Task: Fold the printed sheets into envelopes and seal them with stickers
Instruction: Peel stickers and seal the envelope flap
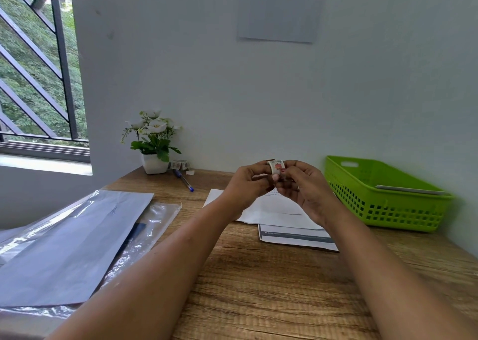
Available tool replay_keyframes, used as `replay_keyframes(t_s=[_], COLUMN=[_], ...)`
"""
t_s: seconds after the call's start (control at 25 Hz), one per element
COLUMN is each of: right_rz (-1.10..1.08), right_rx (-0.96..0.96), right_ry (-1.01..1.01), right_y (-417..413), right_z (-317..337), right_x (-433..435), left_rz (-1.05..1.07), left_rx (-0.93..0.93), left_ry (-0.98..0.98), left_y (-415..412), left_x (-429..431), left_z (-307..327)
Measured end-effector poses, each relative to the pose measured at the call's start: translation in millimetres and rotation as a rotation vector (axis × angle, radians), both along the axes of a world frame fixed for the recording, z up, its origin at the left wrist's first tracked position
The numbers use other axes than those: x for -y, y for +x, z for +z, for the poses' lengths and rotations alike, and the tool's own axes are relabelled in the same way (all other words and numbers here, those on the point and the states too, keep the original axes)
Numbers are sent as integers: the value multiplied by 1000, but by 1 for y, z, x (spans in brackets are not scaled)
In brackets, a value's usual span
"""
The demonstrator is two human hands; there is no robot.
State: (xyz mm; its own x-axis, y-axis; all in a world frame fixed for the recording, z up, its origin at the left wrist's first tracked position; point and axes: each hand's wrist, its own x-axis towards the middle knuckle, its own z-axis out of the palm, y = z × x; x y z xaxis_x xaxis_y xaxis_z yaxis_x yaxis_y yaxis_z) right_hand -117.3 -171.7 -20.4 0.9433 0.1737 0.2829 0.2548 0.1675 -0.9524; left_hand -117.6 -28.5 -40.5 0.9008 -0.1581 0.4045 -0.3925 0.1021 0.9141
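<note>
A small sticker roll point(276, 166) with a red print is held up above the desk, pinched between my left hand point(248, 184) and my right hand point(304, 187). The fingertips of both hands meet on the roll. Under my hands a folded white sheet point(274, 210) lies on the wooden desk point(258, 275). A printed sheet point(294, 237) with a dark header band lies partly beneath it. A second sticker roll point(179, 164) sits by the wall beside the flower pot.
A green plastic basket point(382, 200) at the right holds a white envelope point(411, 189). At the left lie large grey envelopes in clear plastic sleeves point(77, 241). A white pot of flowers point(154, 143) and a blue pen point(184, 180) stand near the wall. A barred window is at far left.
</note>
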Motion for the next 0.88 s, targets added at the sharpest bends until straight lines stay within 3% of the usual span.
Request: replay_keyframes(t_s=[0.88], right_rz=[15], right_rx=[-22], right_ry=[51], right_y=[-3], right_z=[0], right_x=[1], left_rz=[14], left_rx=[-16], left_ry=[9], left_y=[-2], left_x=[4], left_z=[-1])
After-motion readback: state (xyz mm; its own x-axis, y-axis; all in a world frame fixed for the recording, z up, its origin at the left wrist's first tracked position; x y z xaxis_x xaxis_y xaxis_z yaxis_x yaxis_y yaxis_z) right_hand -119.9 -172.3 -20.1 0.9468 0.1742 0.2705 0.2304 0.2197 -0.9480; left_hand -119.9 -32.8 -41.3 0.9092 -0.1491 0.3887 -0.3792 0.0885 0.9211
